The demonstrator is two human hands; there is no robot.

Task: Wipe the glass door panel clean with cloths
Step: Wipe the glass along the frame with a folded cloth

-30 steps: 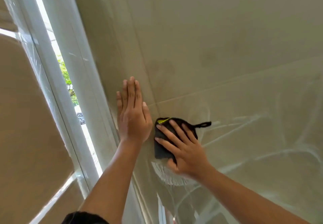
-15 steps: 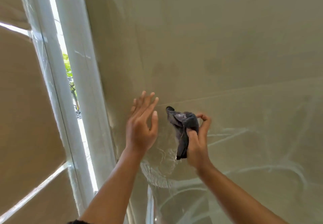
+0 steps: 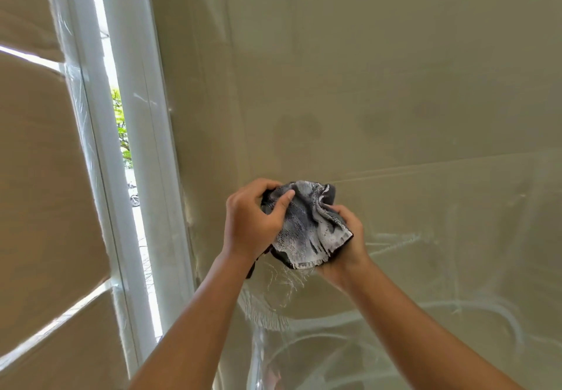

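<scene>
Cloth [image 3: 307,222]: dark grey, crumpled, with its facing side heavily whitened. It is held up in front of the glass [image 3: 395,85] at mid-height, just right of the panel's left edge. Whether it touches the glass cannot be told.

Left hand [image 3: 252,222]: grips the cloth's upper left part. The thumb lies across the front and the fingers are curled round behind.

Right hand [image 3: 349,237]: holds the cloth's right and lower edge, cupped beneath it. The fingertips pinch a fold near the top right. Both forearms rise from the bottom edge of the view, bare.

Glass: the panel fills the centre and right of the view and shows a dull beige surface behind it. The upper part is fairly even, with a few faint darker blotches. The lower part carries white streaks [image 3: 395,237] in arcs and lines, densest directly below the hands.

Frame [image 3: 137,116]: white upright post just left of the panel.

Gap [image 3: 120,122]: narrow bright strip left of the post, showing green foliage outside.

Far left: beige sheeting [image 3: 39,161] behind clear film, split by thin bright seams.
</scene>
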